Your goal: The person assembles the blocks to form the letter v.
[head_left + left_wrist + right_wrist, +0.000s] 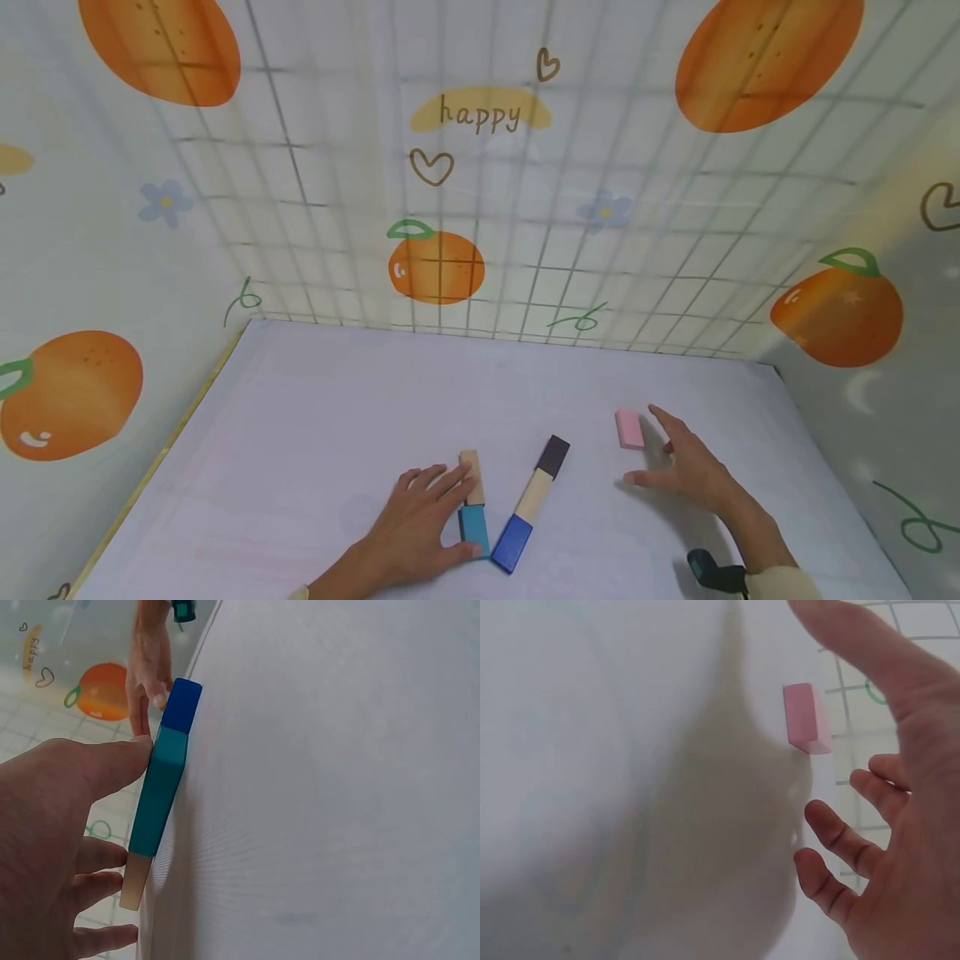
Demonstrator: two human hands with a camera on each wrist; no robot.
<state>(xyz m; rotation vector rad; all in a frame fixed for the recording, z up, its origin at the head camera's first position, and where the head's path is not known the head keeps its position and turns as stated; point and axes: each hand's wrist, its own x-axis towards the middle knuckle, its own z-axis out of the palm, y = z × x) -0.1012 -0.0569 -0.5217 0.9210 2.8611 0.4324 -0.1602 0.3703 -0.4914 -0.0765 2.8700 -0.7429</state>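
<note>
My left hand [420, 525] rests over a teal block [474, 532] and a natural wood block [472, 479] that lie end to end. The thumb touches the teal block and a fingertip touches the wood one; the fingers are fairly straight. Just right, a slanted row has a dark blue block [512, 543], a plain wood block [534, 496] and a black block [552, 457]. The blue block's lower end meets the teal block's. My right hand [693, 471], spread and holding nothing, is beside a pink block [629, 428], apart from it.
The white tabletop [315, 400] is bounded by curtains [330, 250] printed with oranges at the back and sides. A small black device [712, 571] sits at the right wrist. Yellow edging [161, 450] runs along the table's left side.
</note>
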